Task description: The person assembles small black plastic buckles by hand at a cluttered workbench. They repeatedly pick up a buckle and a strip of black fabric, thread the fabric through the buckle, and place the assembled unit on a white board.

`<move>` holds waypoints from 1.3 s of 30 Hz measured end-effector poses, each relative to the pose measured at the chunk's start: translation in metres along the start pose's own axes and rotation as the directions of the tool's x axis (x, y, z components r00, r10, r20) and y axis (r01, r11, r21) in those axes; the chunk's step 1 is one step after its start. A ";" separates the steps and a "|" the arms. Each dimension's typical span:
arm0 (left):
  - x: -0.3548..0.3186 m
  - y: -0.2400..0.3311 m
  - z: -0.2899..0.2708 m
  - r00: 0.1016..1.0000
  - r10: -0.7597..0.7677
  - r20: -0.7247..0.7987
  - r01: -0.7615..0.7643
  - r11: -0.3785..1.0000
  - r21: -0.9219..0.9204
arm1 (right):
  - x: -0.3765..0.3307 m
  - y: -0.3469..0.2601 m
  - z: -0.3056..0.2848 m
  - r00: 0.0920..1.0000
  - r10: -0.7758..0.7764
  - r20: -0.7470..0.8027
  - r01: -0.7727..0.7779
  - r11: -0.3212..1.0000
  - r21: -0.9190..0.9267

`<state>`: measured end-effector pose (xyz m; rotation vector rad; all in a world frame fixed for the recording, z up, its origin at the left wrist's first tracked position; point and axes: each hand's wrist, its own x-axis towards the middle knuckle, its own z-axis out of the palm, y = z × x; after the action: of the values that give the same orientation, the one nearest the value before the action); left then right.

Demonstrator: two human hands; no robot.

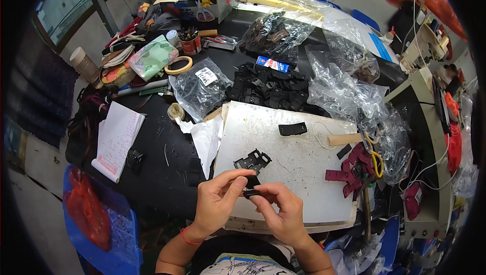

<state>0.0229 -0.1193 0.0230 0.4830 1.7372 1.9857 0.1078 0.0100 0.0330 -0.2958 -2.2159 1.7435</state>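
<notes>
My left hand [217, 204] and my right hand [283, 212] meet over the near edge of a white board [304, 174]. Thumbs and fingertips of both pinch a small black strip-like piece [251, 183]; the fingers partly cover it, so its exact kind does not show. Just beyond the left fingertips lies a black piece with cut-outs [253, 160]. Farther up the board rests a flat black rectangular piece [292, 129]. Several maroon strap-like pieces [349, 171] are bunched at the board's right side, beside yellow-handled scissors [377, 163].
A pile of black pieces [273, 88] and clear plastic bags [339, 82] crowd the board's far edge. A wooden strip [344, 139] lies at right. Leftward are a notepad [119, 138], torn white paper [205, 141] and a tape roll [178, 65]. A blue chair [119, 224] stands lower left.
</notes>
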 end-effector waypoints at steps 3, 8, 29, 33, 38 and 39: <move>-0.003 0.005 0.004 0.997 -0.068 -0.027 0.069 0.998 0.015 | 0.002 0.005 0.001 0.999 -0.015 -0.030 0.015 1.000 -0.008; -0.005 -0.001 -0.002 0.999 -0.029 -0.037 0.034 0.987 0.158 | -0.001 0.014 0.007 0.991 0.069 -0.118 -0.055 0.991 0.119; -0.011 -0.009 -0.001 0.975 0.109 0.195 -0.098 0.993 -0.065 | -0.006 0.009 -0.009 0.991 -0.070 -0.110 0.103 0.936 0.336; -0.010 0.001 -0.002 0.981 0.016 0.195 -0.018 1.000 0.008 | -0.006 0.012 -0.009 0.991 -0.104 -0.082 0.118 0.975 0.191; -0.013 0.000 -0.002 0.981 -0.043 0.189 0.057 0.996 -0.069 | -0.009 0.018 -0.010 0.999 0.033 -0.017 -0.028 0.970 0.241; -0.013 -0.001 -0.002 0.981 -0.025 0.192 0.042 0.995 -0.087 | -0.008 0.015 -0.009 0.997 0.074 -0.035 -0.061 0.958 0.281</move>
<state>0.0328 -0.1283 0.0217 0.5887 1.5225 1.9169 0.1182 0.0189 0.0196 -0.3438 -1.9155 2.0351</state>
